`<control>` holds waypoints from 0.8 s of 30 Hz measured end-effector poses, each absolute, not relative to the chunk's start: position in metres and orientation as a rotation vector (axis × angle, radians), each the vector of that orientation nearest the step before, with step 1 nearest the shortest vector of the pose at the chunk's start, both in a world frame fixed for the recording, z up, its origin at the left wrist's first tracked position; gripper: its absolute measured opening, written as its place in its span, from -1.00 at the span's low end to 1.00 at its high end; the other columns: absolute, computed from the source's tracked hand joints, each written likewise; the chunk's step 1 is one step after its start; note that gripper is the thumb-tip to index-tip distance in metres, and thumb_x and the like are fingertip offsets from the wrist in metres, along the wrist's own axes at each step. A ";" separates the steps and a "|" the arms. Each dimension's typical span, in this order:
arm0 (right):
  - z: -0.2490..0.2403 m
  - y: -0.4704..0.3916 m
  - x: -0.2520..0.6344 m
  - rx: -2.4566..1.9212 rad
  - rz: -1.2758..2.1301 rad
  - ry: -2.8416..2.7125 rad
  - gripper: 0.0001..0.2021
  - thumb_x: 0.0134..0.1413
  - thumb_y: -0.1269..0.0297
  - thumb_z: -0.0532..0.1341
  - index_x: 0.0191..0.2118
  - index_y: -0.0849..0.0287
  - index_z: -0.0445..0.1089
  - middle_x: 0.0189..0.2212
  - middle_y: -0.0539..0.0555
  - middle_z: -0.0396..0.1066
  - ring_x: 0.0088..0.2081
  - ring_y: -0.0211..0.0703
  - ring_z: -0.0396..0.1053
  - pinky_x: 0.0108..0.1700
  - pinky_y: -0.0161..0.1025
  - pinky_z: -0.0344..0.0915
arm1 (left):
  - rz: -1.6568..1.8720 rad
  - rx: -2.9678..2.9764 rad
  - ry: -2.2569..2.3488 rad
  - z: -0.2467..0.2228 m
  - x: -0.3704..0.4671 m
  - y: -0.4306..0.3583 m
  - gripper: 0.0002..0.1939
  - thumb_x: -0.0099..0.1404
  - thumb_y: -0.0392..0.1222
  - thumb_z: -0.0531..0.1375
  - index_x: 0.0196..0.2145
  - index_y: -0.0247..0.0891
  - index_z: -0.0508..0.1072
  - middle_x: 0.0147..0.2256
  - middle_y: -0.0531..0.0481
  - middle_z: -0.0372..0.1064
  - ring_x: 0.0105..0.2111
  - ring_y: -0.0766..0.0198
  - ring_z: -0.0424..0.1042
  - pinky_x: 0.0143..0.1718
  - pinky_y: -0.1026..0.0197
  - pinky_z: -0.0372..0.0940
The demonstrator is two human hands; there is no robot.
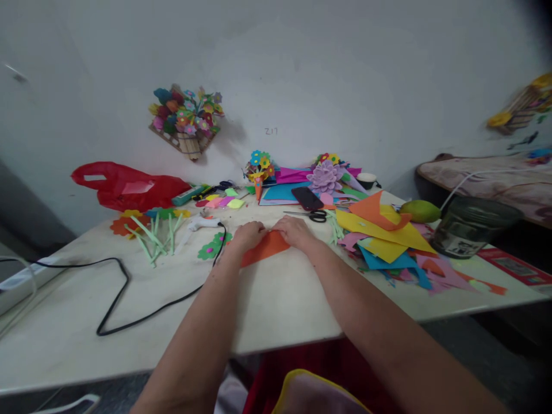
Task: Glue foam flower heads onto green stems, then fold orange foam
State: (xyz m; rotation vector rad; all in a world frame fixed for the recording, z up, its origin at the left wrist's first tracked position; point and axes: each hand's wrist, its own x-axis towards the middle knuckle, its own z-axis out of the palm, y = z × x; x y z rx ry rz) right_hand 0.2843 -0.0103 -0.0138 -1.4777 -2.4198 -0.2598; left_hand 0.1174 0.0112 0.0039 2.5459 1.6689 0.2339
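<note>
An orange sheet of paper (268, 248) lies on the table between my two hands. My left hand (250, 234) is closed at its far left edge, with the fingertips pressed down on it. At the far right edge my right hand (294, 230) is closed on the same sheet, thumb and fingers together. The two hands nearly meet along that far edge. Left of my left hand are a green flower cutout (211, 248) with pink dots and a white glue gun (202, 223) on a black cord. Behind my right hand lie black-handled scissors (317, 216).
Coloured paper scraps (386, 230), a green-yellow fruit (420, 210) and a dark jar (474, 227) stand on the right. Pale green strips (156, 238) and a red bag (129, 185) lie left. A phone (307, 198) and paper flowers (325, 177) are at the back.
</note>
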 end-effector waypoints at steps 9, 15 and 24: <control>-0.013 -0.014 0.281 -1.464 -0.243 -2.340 -0.69 0.10 0.40 0.01 -0.12 0.06 0.41 -0.19 0.05 0.43 -0.11 -0.20 0.28 -0.16 -0.32 0.16 | 0.266 2.452 1.589 0.002 0.112 0.016 -0.67 0.22 -0.08 -0.05 -0.26 -0.27 0.42 -0.26 -0.10 0.43 -0.30 0.22 0.37 -0.31 0.26 0.21; -0.014 -0.011 0.281 -1.438 -0.254 -2.348 -0.69 0.12 0.41 0.00 -0.13 0.05 0.42 -0.19 0.04 0.43 -0.12 -0.20 0.28 -0.17 -0.32 0.17 | 0.298 2.454 1.577 0.000 0.112 0.018 -0.68 0.20 -0.09 -0.04 -0.26 -0.27 0.43 -0.25 -0.10 0.43 -0.30 0.22 0.37 -0.31 0.26 0.20; -0.017 -0.010 0.282 -1.415 -0.183 -2.312 -0.69 0.10 0.41 0.00 -0.14 0.05 0.42 -0.20 0.04 0.41 -0.12 -0.20 0.27 -0.17 -0.31 0.17 | 0.415 2.435 1.502 0.001 0.111 0.018 -0.61 0.19 0.04 -0.01 -0.33 -0.28 0.46 -0.38 -0.07 0.44 -0.39 0.23 0.34 -0.43 0.28 0.14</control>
